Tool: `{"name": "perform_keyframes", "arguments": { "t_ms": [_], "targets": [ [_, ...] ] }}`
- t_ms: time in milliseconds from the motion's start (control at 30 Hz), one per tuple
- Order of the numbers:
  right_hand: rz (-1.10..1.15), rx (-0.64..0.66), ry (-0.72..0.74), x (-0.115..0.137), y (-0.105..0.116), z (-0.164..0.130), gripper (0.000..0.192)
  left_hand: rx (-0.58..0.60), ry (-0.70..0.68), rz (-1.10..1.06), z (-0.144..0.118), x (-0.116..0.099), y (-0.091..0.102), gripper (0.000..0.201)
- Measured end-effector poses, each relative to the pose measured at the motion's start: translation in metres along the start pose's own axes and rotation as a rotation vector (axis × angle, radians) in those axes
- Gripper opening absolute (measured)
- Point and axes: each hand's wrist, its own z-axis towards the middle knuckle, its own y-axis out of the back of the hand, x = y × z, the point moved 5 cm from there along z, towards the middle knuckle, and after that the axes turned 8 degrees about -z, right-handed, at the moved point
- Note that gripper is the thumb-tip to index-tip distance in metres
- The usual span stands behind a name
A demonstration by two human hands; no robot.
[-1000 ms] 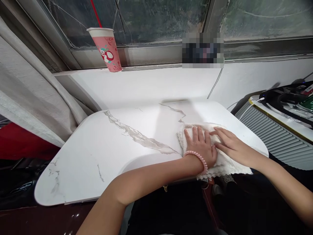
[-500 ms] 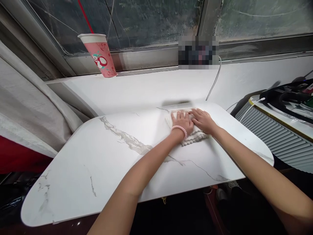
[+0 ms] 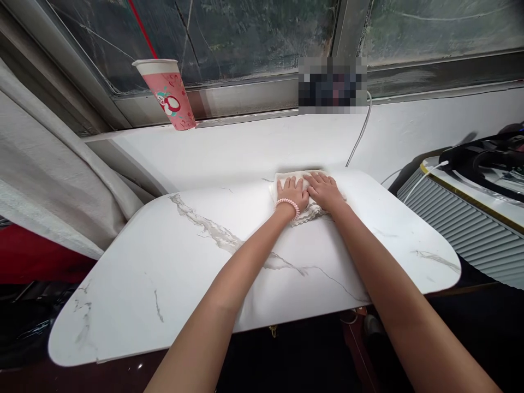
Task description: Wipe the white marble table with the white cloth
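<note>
A cream cloth (image 3: 306, 214) with a ruffled near edge lies flat near the far edge of the white marbled table (image 3: 155, 256). Pressing on its left part is my left hand (image 3: 293, 195), palm down with fingers spread, a pink coil band on the wrist. My right hand (image 3: 325, 190) rests flat beside it on the cloth's right part, fingers stretched forward and slightly left. The two hands nearly touch at the thumbs. Both hide much of the cloth's middle.
A pink paper cup (image 3: 171, 98) with a red straw stands on the window sill to the left. A blurred-out object (image 3: 332, 86) with a cable sits farther right. A grey curtain (image 3: 53, 164) hangs at left; a ribbed cabinet (image 3: 470, 218) carrying black items stands at right.
Both hands have slid the cloth left and farther away toward the table's back edge. They stay flat on it.
</note>
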Motion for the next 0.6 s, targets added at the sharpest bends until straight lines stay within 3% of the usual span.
{"name": "perform_keyframes", "arguments": {
  "t_ms": [200,333,433,600],
  "targets": [
    [0.001,0.005,0.119,0.0,0.003,-0.042,0.056,-0.002,0.001,0.032,-0.047,-0.013,0.002,0.06],
    [-0.024,-0.041,0.211,0.001,0.015,-0.103,0.056,0.013,-0.053,0.053,-0.103,-0.039,-0.002,0.062],
    [-0.035,-0.082,0.189,0.005,0.025,-0.152,0.055,0.038,-0.141,0.04,-0.145,-0.056,-0.002,0.063],
    [-0.025,-0.154,0.158,0.03,0.038,-0.208,0.058,0.082,-0.277,0.029,-0.195,-0.057,0.006,0.063]
  ]
}}
